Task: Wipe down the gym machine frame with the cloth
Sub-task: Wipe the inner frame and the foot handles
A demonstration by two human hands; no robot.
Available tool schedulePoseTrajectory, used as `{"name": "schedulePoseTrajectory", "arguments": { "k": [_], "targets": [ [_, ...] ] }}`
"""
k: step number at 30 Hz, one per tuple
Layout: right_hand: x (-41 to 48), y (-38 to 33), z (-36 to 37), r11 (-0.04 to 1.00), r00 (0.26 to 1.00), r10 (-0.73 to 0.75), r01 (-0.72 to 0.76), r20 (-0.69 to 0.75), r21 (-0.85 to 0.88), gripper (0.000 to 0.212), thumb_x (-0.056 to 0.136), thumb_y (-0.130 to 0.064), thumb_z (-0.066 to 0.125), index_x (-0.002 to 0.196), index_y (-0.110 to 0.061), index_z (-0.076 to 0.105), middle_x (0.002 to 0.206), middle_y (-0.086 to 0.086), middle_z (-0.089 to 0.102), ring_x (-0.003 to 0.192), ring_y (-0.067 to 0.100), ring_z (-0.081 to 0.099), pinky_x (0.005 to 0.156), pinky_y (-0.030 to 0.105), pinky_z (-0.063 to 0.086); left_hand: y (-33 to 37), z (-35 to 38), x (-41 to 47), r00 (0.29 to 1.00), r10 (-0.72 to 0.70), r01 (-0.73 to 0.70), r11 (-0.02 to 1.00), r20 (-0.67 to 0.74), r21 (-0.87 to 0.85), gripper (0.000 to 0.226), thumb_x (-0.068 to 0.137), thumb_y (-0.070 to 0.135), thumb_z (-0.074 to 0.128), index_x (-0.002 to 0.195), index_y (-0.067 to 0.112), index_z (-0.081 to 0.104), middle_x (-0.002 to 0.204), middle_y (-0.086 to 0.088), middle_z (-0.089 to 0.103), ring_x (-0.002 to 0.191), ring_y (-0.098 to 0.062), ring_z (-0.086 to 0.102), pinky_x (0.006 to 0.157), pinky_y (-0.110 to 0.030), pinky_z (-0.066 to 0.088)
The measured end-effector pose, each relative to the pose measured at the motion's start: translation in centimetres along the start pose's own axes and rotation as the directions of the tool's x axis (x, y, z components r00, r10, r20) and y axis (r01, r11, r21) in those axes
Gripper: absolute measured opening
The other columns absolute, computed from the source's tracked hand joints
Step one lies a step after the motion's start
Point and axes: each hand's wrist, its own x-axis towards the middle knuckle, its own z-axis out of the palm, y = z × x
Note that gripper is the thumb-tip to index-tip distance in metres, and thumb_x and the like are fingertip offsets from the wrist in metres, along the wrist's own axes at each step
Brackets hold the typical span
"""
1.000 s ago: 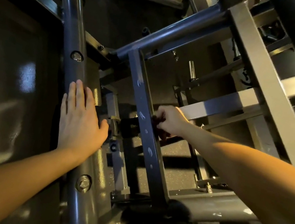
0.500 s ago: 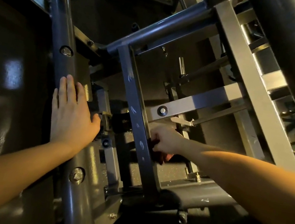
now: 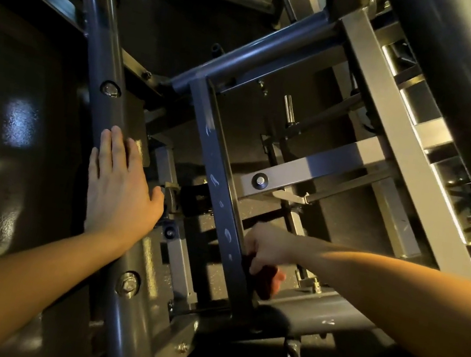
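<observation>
The cloth (image 3: 265,278), a dark reddish wad just right of centre in the lower half of the frame, looks soft and light; it should bunch easily and is best held balled in the palm, pressed flat against the metal. It sits against the right side of the flat blue-grey upright bar (image 3: 218,194), near the bar's lower end. The bar itself looks rigid and smooth, with pale smears along its face. The right hand (image 3: 265,251) reaches in from the right, fingers curled tight around the cloth. The left hand (image 3: 119,186), left of centre, lies flat with fingers spread on the round tube (image 3: 101,60), apparently bracing.
</observation>
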Motion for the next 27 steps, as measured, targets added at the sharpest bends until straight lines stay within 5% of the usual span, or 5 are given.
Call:
{"name": "schedulePoseTrajectory", "arguments": {
  "k": [3,7,13,17,27],
  "targets": [
    [-0.2,-0.4,0.7,0.999,0.991,0.001,0.005,0.131,-0.044,0.018,0.085,-0.024,0.078,0.084,-0.028,0.06,0.095,-0.001,0.064,0.092,0.016,0.062,0.075,0.029,0.047,0.0,0.3,0.1,1.0,-0.002,0.002,1.0,-0.025,-0.005,0.092,0.09,0.043,0.065,0.159,0.0,0.021,0.167,-0.026,0.007,0.157,-0.038,0.003,0.126,-0.054,0.015],
    [-1.5,-1.1,-3.3,0.954,0.929,0.102,0.01,-0.357,0.299,0.015,0.089,-0.02,0.075,0.092,-0.024,0.06,0.096,-0.002,0.063,0.09,0.014,0.064,0.074,0.026,0.05,0.1,0.5,0.1,1.0,0.003,-0.003,1.0,-0.017,-0.005,0.093,0.089,0.046,0.065,0.16,0.004,0.021,0.167,-0.026,0.008,0.156,-0.038,0.004,0.125,-0.055,0.016],
    [-2.6,-3.0,-8.3,0.857,0.877,0.185,0.076,-0.444,0.509,0.024,0.084,-0.018,0.078,0.103,-0.02,0.062,0.106,0.006,0.065,0.101,0.024,0.064,0.091,0.042,0.057,1.0,-1.1,0.2,0.999,0.046,-0.045,0.999,0.026,-0.023,0.08,0.089,0.048,0.067,0.155,0.018,0.035,0.168,-0.021,0.008,0.157,-0.036,0.003,0.126,-0.056,0.013],
    [-4.2,-4.3,-9.2,0.758,0.864,0.164,0.198,-0.476,0.621,0.037,0.086,-0.018,0.073,0.12,-0.021,0.059,0.12,0.006,0.058,0.106,0.021,0.06,0.081,0.033,0.054,5.6,-4.1,0.0,0.959,0.272,-0.232,0.911,0.074,-0.34,0.044,0.091,0.049,0.069,0.13,0.029,0.063,0.13,0.003,0.057,0.124,-0.016,0.053,0.106,-0.035,0.044],
    [-6.4,-6.2,-11.0,0.46,0.902,0.224,0.235,-0.368,0.856,0.045,0.103,-0.042,0.054,0.134,-0.01,0.06,0.131,0.015,0.064,0.122,0.034,0.062,0.1,0.041,0.05,9.0,-5.5,0.5,0.96,0.105,0.117,0.695,0.261,-0.709,0.052,0.078,0.056,0.081,0.117,0.026,0.066,0.099,0.012,0.069,0.09,-0.002,0.066,0.08,-0.026,0.058]
  ]
}}
